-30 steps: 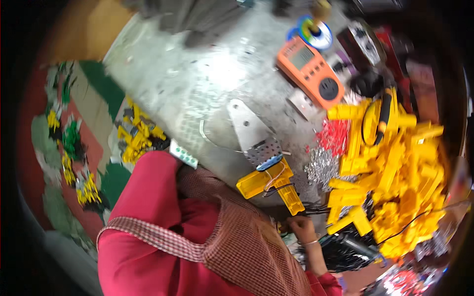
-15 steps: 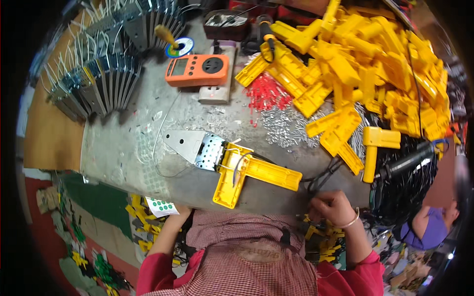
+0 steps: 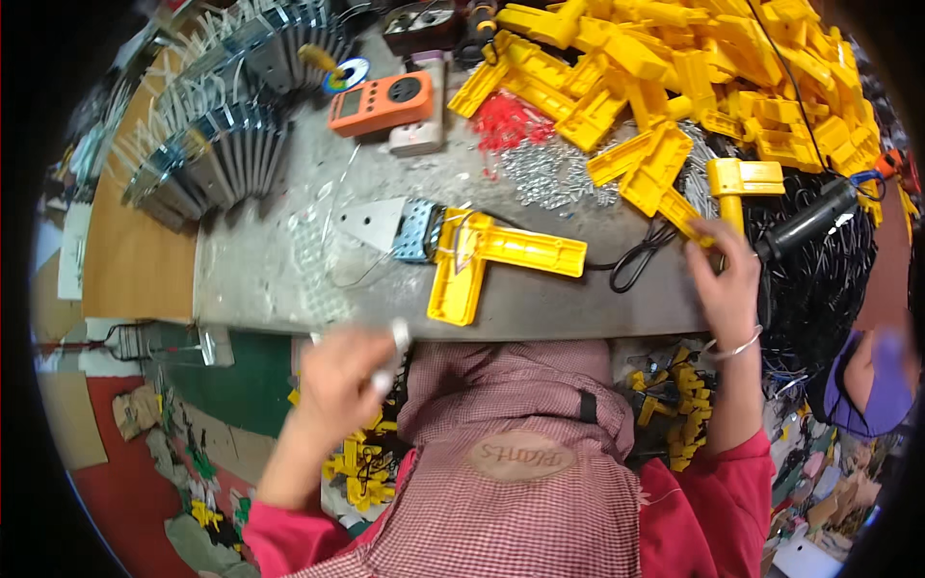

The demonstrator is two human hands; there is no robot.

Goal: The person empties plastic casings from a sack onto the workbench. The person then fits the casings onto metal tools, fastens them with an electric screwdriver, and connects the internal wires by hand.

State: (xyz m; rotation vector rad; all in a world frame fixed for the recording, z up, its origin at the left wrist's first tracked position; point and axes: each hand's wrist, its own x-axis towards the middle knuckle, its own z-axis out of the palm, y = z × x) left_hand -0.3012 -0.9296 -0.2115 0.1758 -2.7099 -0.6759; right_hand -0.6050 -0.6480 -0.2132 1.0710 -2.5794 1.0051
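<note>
My left hand, smeared by motion, is in front of the table's near edge. It is closed on a thin white sheet, seen nearly edge-on. My right hand is at the right of the table, thumb and forefinger apart, beside the lower end of an open yellow half-shell and a yellow T-shaped housing. Whether it touches either cannot be made out. Between my hands lies an open yellow shell with wires inside, joined to a perforated metal piece and grey tapered plate. A black cable trails from it.
A heap of yellow housings fills the back right, near red bits and small metal parts. An orange multimeter sits at the back, with metal plates leftward. A black rod-shaped tool is at right.
My left hand has risen into view with the sheet, whose green dots showed before. My right hand has moved up and right to the yellow housings. The view has shifted.
</note>
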